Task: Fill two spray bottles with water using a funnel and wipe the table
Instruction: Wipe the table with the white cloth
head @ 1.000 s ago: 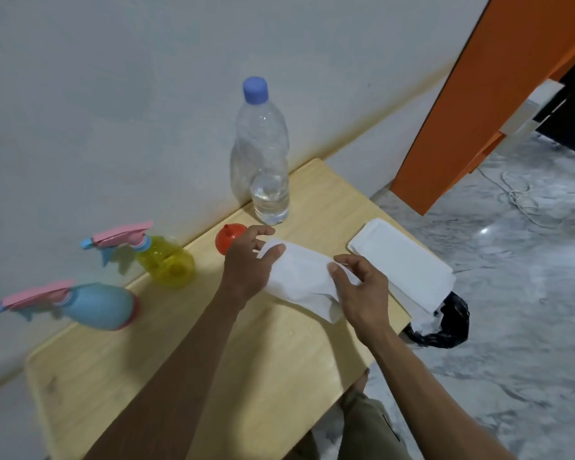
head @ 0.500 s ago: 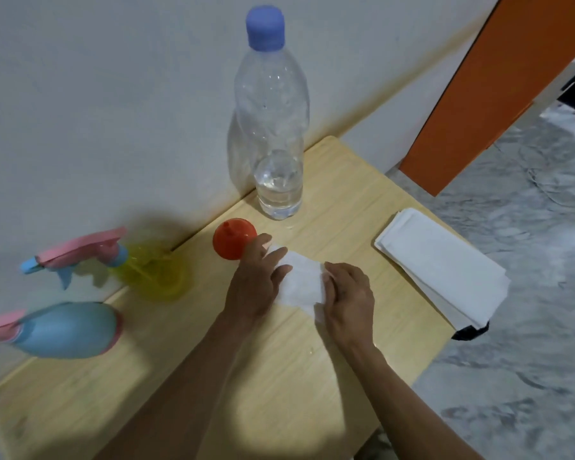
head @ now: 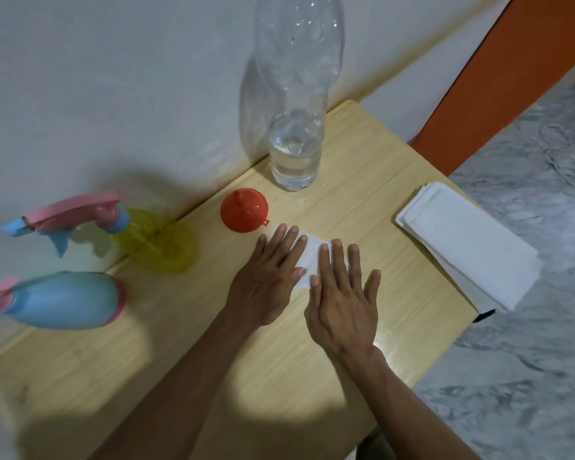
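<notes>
Pale wood grain runs across the worktop (head: 362,180), which stands against a white wall (head: 113,78). Both hands lie flat on a white tissue (head: 311,255) near its middle. The left hand (head: 273,277) has its fingers straight and spread over the tissue's left part; the right hand (head: 342,300) presses down beside it, fingers straight and slightly fanned, covering the right part. Only a small strip of the tissue shows between and beyond the fingertips.

Just beyond the left hand's fingertips an orange funnel (head: 244,210) rests mouth down, spout upward. Behind it a clear water bottle (head: 296,127) stands upright near the wall with a little water in its bottom; its top is cut off by the frame. To the left a yellow spray bottle (head: 156,240) with a pink and blue trigger head stands close to the wall, somewhat blurred. A blue spray bottle (head: 63,300) appears to lie on its side at the left edge, though blur makes that uncertain. A stack of white tissues (head: 465,250) sits at the worktop's right edge, overhanging a grey marbled floor (head: 528,376).
</notes>
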{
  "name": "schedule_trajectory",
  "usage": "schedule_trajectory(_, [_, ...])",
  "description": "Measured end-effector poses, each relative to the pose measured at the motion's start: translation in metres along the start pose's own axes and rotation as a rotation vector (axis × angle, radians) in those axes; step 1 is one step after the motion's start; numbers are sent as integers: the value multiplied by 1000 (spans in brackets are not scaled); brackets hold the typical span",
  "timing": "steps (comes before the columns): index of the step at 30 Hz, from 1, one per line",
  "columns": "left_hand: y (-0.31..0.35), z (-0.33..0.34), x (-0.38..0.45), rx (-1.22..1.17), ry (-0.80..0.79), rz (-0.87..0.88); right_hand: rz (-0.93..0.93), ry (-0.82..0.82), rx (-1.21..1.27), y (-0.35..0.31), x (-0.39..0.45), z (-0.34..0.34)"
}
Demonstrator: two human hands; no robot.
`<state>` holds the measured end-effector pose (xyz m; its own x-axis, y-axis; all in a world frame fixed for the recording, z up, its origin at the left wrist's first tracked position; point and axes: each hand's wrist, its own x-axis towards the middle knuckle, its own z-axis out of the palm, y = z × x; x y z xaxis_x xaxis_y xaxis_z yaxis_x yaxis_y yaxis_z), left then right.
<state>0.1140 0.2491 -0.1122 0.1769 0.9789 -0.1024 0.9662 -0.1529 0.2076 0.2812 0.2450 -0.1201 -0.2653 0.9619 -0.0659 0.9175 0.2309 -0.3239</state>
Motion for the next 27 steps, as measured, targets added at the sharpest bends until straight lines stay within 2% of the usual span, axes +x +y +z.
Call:
schedule_trajectory(11, [-34,-4,-51,73,-2,-74,-57,-1,-17,-52,-23,25])
schedule_trajectory(17, [-56,7,-82,45,3,-133,-145,4,-30,-75,-35,34])
schedule_trajectory(27, [-66,5,-149,51,20,-289,-337,-91,-44,-106,-65,42])
